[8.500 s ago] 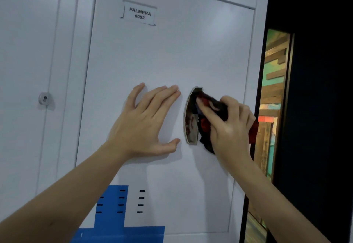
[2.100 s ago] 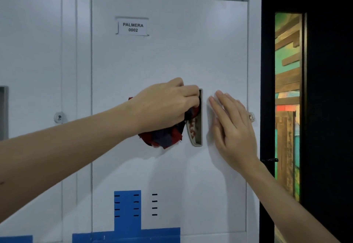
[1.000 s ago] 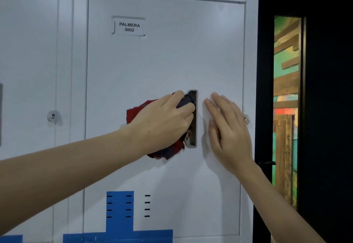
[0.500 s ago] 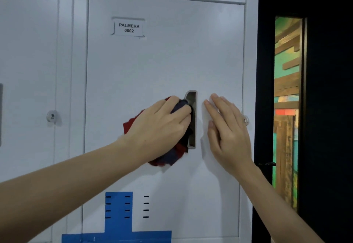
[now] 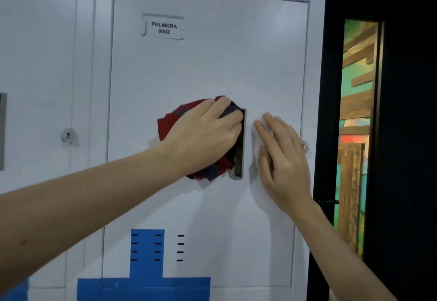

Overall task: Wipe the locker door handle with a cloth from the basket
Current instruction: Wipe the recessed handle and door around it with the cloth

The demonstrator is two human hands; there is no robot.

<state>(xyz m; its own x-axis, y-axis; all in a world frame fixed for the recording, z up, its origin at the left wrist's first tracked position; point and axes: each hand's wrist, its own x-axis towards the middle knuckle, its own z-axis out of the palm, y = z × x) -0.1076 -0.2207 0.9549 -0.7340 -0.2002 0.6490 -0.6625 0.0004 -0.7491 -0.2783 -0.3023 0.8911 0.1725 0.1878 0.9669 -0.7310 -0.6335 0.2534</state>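
The white locker door (image 5: 208,68) labelled PALMERA 0002 fills the middle of the head view. Its recessed metal handle (image 5: 238,166) is a narrow upright slot at mid height. My left hand (image 5: 203,137) grips a bunched red and dark blue cloth (image 5: 168,123) and presses it against the handle's left side, covering the handle's upper part. My right hand (image 5: 279,156) lies flat on the door just right of the handle, fingers straight and pointing up. The basket is out of view.
A neighbouring locker door with a round lock (image 5: 67,135) stands to the left. A second small lock (image 5: 305,145) sits at the door's right edge. A black frame (image 5: 402,135) with a narrow glass strip (image 5: 354,135) borders the right. Blue paint (image 5: 146,265) marks the door's bottom.
My left hand with the cloth has slid upward along the handle's left side over the last half second. Earlier the cloth was in my right hand. My right hand stays flat on the door.
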